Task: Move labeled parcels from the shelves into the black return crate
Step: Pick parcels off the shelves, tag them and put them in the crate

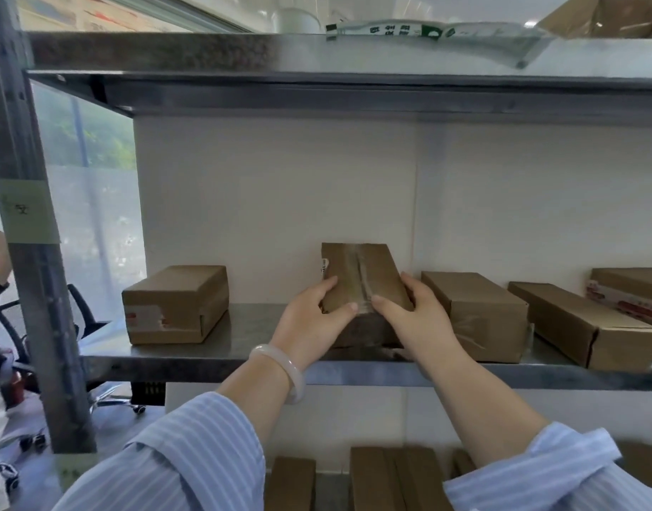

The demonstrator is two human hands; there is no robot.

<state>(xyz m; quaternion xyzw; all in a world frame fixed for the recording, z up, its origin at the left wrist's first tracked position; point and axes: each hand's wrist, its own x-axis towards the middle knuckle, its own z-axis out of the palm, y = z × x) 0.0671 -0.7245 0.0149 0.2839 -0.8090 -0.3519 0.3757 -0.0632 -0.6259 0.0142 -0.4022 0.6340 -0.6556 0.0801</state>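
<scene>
Racking of grey steel fills the view; its upright post (33, 289) at nine o'clock carries a pale paper tag (25, 212). On the middle shelf (221, 354), a brown carton (173, 304) with a torn tape patch sits at the taped parcel's nine o'clock, well apart from it. The left hand (313, 315), a pale bangle (280, 370) on its wrist, grips the taped parcel (361, 271), thumb on top and fingers curled round its left side. The right hand (413, 311) clasps the right side likewise. This parcel is mid-shelf, near the front edge; whether it is lifted clear I cannot tell. At its three o'clock lie a second carton (475, 315) just beside the right hand, then a long carton (582, 326), then a red-taped box (634, 289). More boxes (394, 477) lie at six o'clock, on the lower level.
</scene>
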